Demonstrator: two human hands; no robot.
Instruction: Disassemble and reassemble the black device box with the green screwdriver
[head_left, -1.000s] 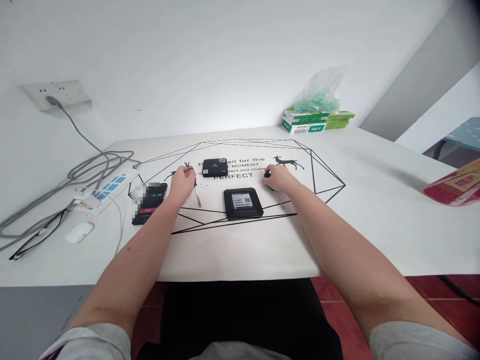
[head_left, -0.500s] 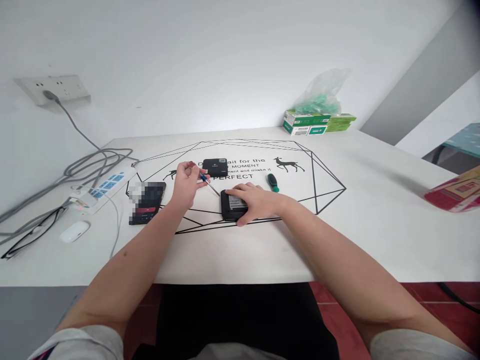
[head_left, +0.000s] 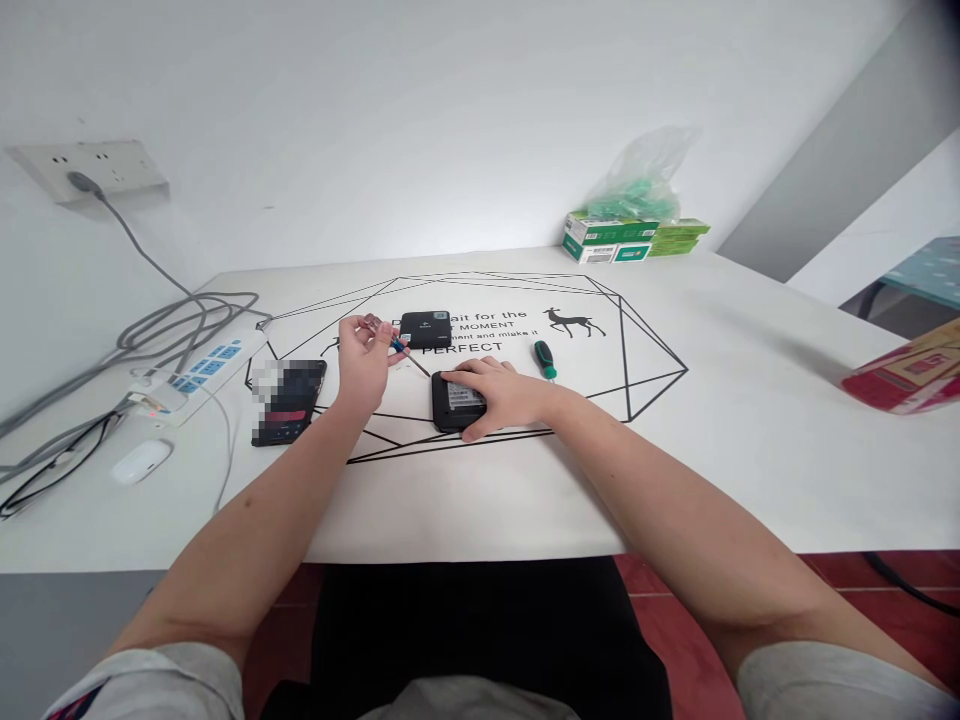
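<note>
My left hand (head_left: 364, 360) is closed round the handle of a screwdriver (head_left: 400, 345), whose handle looks clear and blue. Its thin metal shaft slants down to the right, the tip at the far left corner of a flat black device (head_left: 442, 415). I cannot tell whether the tip is in a screw or just touching the casing. Over the device's right part lies my right hand (head_left: 501, 395), gripping it against the table with the thumb along the near side. A pale printed label (head_left: 463, 396) shows on its upper face, partly hidden by the fingers.
Behind the hands lies a second black box (head_left: 425, 329). A green-and-black screwdriver (head_left: 544, 358) is right of my right hand. At left are a phone (head_left: 291, 405), a white case (head_left: 142, 462), glasses (head_left: 64, 465) and a power strip (head_left: 208, 370). Green boxes (head_left: 611, 232) stand by the wall.
The view has shifted slightly. My left hand has turned a little round the screwdriver handle, and the device under my right hand sits slightly further left.
</note>
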